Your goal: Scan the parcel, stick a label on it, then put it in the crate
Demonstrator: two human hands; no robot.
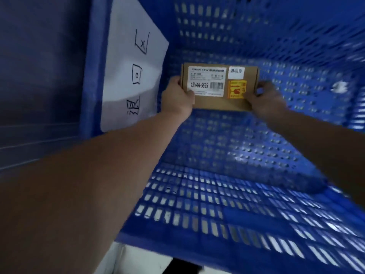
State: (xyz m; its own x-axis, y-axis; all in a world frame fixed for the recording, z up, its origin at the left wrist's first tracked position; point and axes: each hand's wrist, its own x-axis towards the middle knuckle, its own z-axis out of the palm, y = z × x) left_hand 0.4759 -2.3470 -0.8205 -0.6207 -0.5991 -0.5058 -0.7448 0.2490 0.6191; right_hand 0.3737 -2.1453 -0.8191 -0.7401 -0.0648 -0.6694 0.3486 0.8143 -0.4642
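A small brown cardboard parcel (219, 101) is deep inside the blue perforated crate (227, 147), low near its floor. It carries a white printed barcode label (206, 81), a small white sticker (236, 72) and a yellow-and-red sticker (237, 89). My left hand (178, 95) grips the parcel's left edge, thumb on top. My right hand (264, 99) holds its right edge, blurred by motion. Both forearms reach down into the crate.
A white paper sheet (130, 76) with handwritten black characters hangs on the crate's left wall. Slotted crate walls surround the parcel on every side. A dark blue surface (39, 76) lies outside at left. A pale floor strip (138, 262) shows below the near rim.
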